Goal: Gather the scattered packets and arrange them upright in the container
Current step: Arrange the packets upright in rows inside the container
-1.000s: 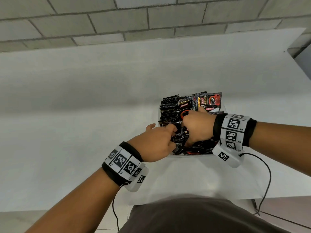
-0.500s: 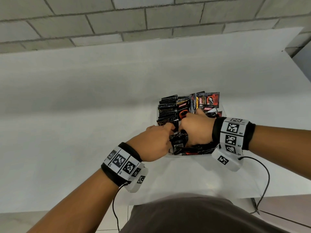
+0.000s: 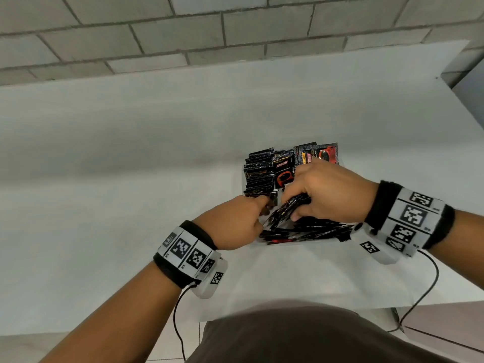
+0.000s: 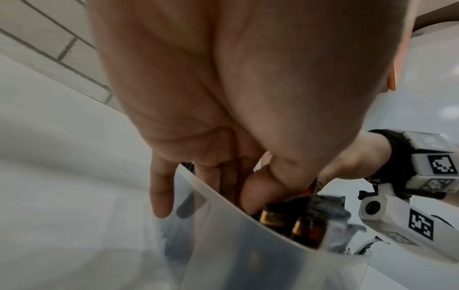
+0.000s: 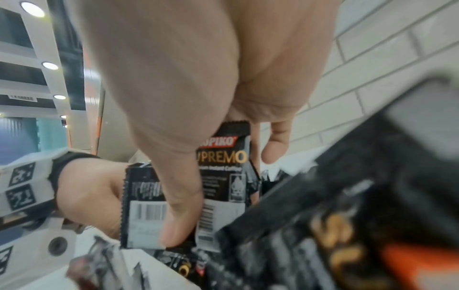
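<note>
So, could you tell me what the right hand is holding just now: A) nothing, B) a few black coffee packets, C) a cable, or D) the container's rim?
B: the right hand pinches black coffee packets, thumb pressed across them, above the container.

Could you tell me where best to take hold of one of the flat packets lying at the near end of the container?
Pinch a flat packet by its near short edge, from above: they overlap lying down, so only edges are free.

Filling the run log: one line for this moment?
right hand: grips black packets | left hand: fingers in container, steadying upright row | loose packets still flat
</note>
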Demonstrator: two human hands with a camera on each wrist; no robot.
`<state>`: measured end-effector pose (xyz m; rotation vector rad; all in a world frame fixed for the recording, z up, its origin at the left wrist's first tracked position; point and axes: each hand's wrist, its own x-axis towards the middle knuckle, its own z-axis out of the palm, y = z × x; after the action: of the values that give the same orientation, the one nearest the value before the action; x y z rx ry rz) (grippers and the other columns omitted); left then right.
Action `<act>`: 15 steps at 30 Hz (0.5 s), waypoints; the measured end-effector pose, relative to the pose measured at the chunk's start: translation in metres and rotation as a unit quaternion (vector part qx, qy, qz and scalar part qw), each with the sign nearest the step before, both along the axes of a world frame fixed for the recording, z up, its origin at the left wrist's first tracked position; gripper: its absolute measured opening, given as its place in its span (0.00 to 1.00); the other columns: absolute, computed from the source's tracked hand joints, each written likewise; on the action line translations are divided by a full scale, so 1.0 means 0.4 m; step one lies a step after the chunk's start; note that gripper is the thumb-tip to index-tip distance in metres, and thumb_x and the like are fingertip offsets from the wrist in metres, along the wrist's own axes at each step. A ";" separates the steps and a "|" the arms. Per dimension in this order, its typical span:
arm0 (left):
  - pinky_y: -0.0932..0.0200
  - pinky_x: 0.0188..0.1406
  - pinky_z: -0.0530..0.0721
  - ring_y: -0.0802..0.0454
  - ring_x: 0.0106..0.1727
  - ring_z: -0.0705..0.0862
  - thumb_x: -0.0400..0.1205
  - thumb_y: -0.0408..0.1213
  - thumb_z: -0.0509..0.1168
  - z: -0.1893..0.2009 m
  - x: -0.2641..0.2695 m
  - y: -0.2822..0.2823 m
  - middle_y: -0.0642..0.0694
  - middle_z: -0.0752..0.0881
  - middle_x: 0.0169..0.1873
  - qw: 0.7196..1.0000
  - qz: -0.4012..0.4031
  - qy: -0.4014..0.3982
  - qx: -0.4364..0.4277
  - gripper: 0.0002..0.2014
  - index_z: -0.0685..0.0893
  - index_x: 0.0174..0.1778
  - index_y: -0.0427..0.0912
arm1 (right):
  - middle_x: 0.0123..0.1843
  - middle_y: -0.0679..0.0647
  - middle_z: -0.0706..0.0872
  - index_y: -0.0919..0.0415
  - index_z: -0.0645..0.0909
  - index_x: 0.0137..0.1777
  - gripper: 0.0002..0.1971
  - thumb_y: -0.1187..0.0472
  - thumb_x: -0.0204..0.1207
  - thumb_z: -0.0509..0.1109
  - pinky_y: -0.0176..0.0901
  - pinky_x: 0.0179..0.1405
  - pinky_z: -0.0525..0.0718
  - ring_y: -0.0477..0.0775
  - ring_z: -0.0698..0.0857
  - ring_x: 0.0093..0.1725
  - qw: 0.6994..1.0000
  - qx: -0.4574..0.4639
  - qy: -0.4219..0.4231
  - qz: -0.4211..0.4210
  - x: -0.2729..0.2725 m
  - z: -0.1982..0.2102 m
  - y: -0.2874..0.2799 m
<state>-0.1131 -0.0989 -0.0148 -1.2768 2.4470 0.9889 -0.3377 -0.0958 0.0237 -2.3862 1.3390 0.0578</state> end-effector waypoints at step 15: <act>0.81 0.44 0.76 0.82 0.35 0.81 0.89 0.38 0.63 0.062 0.028 0.020 0.59 0.91 0.60 0.995 0.016 0.092 -0.037 0.18 0.84 0.75 0.54 | 0.49 0.34 0.92 0.39 0.91 0.52 0.18 0.48 0.61 0.87 0.23 0.56 0.79 0.33 0.88 0.52 0.926 -0.038 -0.284 -0.246 -0.123 0.072 0.018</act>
<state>-0.1020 -0.0911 0.0100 -1.3049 2.6308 1.0794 -0.3870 -0.0887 0.0526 -1.8263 1.5900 -0.7750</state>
